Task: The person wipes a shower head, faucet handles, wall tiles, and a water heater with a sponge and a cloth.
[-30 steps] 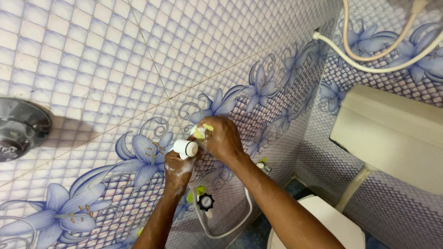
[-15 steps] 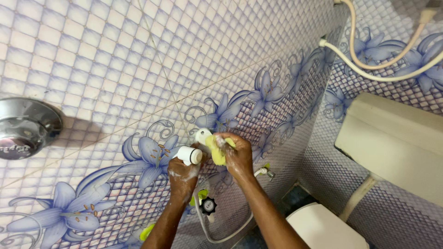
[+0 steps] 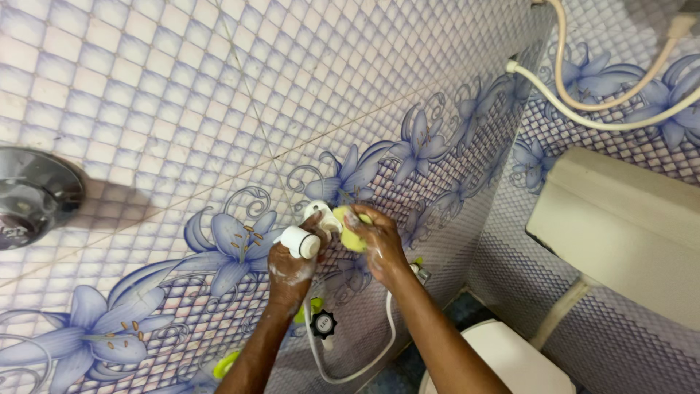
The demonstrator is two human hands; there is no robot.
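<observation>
White plastic hand-spray head [image 3: 305,239], a short cylindrical fitting, is held just left of the frame's centre, close against the tiled wall [image 3: 219,87] with its blue flower pattern. It is gripped by the left hand [image 3: 290,264], whose fingers are closed round the body from below, foam clinging to the knuckles. Just to its right, touching the head's upper end, a soft yellow sponge [image 3: 351,232] is pressed on by the right hand [image 3: 375,241], fingers curled shut over it so that only part of the sponge shows.

The spray head is judged light and rigid, but slippery in its present state, since both it and the hands are coated in soap. A hold round the thick middle of the cylinder, as seen, is judged the safest; the narrow end would slide more easily. The sponge is judged soft and compressible, best pinched across its width.

From under the hands a white flexible hose [image 3: 379,350] is seen looping down toward the lower centre, past a small black-handled tap [image 3: 323,322]; the hose is judged limp, though it may tug lightly on the head. At the left edge a round chrome wall fitting [image 3: 33,195] is mounted. A cream toilet cistern [image 3: 620,226] fills the right side, with the white toilet seat lid [image 3: 503,361] at the lower right.
</observation>
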